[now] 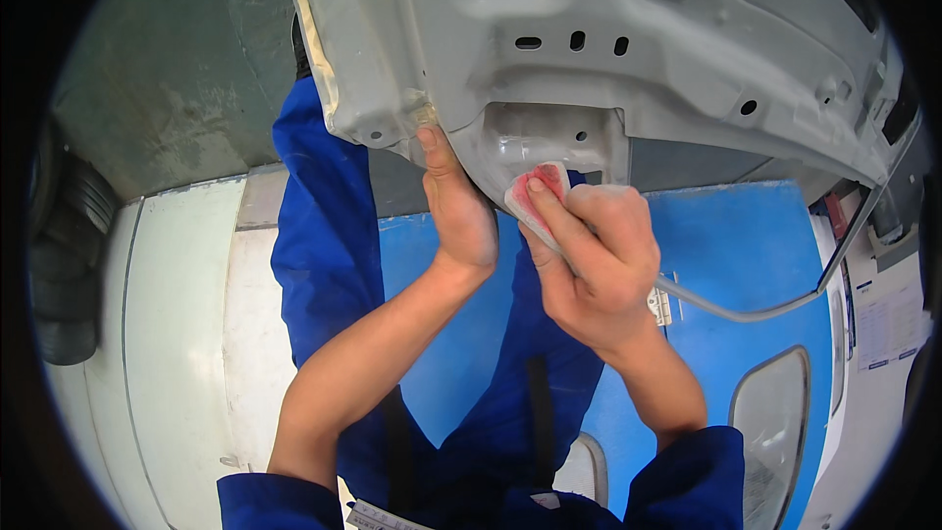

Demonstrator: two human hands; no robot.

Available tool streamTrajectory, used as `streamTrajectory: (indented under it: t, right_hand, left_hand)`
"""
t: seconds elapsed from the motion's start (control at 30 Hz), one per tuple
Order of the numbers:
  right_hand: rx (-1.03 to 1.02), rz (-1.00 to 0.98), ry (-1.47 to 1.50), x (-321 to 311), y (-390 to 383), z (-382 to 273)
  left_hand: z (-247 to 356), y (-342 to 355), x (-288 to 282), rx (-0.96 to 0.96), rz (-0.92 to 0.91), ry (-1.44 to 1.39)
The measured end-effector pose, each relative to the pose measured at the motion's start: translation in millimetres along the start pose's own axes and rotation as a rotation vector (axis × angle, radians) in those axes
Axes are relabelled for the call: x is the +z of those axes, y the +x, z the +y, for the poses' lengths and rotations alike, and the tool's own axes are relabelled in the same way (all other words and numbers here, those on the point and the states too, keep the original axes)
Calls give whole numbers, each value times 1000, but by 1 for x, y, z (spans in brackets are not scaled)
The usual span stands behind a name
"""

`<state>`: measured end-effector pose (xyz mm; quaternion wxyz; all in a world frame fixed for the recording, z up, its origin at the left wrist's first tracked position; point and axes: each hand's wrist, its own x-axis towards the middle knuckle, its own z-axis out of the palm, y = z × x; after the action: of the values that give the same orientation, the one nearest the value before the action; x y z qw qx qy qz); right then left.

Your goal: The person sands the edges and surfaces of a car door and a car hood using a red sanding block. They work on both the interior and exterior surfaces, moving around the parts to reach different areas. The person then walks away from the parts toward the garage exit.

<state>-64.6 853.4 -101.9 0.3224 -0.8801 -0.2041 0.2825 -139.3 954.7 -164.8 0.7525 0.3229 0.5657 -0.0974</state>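
A grey-primed sheet-metal car body panel (432,29) fills the top of the head view, with round and slotted holes. My left hand (461,201) is closed at its near edge, the thumb lying on the upper face near a patch of yellowish tape; its other fingers are hidden under the panel. My right hand (599,255) pinches a folded red-and-grey sanding pad (549,177). Its fingertips press the pad against the rounded edge beside the recess (549,128).
Masking tape (312,34) runs along the panel's left edge. A thin grey strip (746,315) curves below its right side. My blue-trousered leg (329,226) is below the panel. Dark tyres (64,265) stack at far left; a blue surface with a rounded window (775,432) lies lower right.
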Motion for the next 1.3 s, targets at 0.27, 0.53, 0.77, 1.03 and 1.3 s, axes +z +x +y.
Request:
streamTrajectory:
  t: [0.27, 0.53, 0.77, 1.03, 1.3]
  right_hand:
    - [-281, -259, -210, -50, 34, 40]
    - [-330, -286, -223, -36, 56, 33]
    - [-261, -163, -106, 1, 54, 17]
    - [-178, -161, -84, -6, 56, 19]
    - [-278, -102, -190, -15, 52, 27]
  left_hand:
    - [8, 2, -24, -184, -302, -125]
    - [9, 1, 0, -135, -57, 60]
    - [1, 9, 4, -16, -24, 57]
    - [8, 6, 12, -35, -28, 3]
    - [11, 0, 2, -109, -119, 60]
